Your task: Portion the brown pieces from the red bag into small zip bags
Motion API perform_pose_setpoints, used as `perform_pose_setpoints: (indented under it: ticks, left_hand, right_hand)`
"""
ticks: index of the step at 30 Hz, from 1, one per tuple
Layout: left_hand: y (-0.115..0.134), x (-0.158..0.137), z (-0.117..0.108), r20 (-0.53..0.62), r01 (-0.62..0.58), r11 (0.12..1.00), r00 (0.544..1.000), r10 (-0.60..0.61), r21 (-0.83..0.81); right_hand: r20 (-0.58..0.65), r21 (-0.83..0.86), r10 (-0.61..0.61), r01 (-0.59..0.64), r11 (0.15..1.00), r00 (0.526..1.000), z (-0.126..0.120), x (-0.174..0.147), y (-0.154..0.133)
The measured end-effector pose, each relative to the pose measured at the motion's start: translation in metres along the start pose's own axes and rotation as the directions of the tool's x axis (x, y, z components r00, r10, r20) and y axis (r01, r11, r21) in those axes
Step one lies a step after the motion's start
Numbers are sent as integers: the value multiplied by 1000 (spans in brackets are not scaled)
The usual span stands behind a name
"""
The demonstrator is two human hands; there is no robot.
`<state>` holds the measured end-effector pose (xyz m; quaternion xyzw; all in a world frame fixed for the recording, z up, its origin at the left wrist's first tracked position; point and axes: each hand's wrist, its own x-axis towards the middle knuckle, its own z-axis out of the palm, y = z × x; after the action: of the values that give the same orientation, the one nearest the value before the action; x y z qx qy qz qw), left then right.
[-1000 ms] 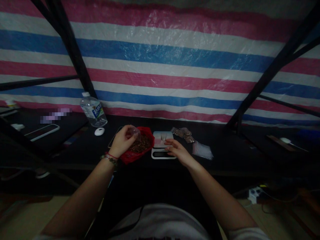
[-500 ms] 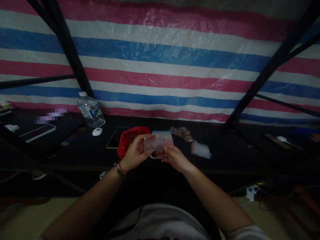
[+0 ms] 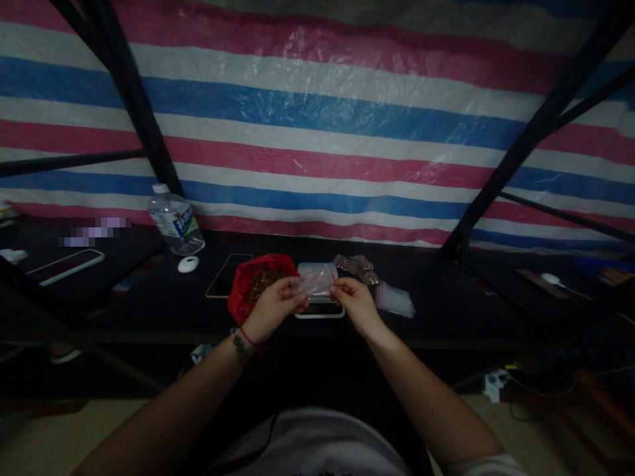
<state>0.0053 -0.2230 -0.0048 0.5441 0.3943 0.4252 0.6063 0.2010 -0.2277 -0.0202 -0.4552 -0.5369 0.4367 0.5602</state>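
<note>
The right side of the surface [image 3: 436, 304] offers the widest passage, between the loose bags [image 3: 395, 301] and the right post [image 3: 499, 180]. A narrower lane runs along the far edge, before the striped sheet [image 3: 317, 158]. From above, the clear bag [image 3: 317, 284] blocks most of the scale [image 3: 327, 309]. Filled packets [image 3: 360, 266] obstruct its far right; the red bag [image 3: 241, 281] and phone [image 3: 225, 277] crowd the left, with the bottle [image 3: 176, 225] standing tallest at far left.
</note>
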Motion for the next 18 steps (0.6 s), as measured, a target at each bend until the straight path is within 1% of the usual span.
perform_pose_setpoints:
  ticks: [2,4,8,10,12,14,16,18]
  left_hand:
    - [2,-1,0,3,30,999,1000,-30,27]
    - [4,-2,0,-15,20,999,1000,-20,38]
    - [6,1,-4,-103,-9,995,994,19,96]
    - [5,2,-8,-119,-7,990,993,24,142]
    - [5,3,-11,-95,-24,983,995,42,181]
    - [4,2,-12,-45,-42,972,998,54,230]
    - [4,1,-11,0,-37,962,999,39,271]
    - [3,0,-8,-6,-15,962,1000,18,274]
  right_hand:
    - [-9,-25,-21,21,999,1000,-2,1,0]
    - [-16,-61,-38,37,997,999,-5,2,0]
    - [52,-150,-64,71,986,997,-9,4,1]
    - [63,-139,-61,69,988,996,-10,4,0]
    - [51,-92,-49,54,994,998,-11,4,-2]
    - [43,-52,-37,39,998,998,-11,4,-5]
    - [23,-34,-30,30,999,999,-11,3,-8]
    - [0,-31,-25,25,999,1000,-11,3,-12]
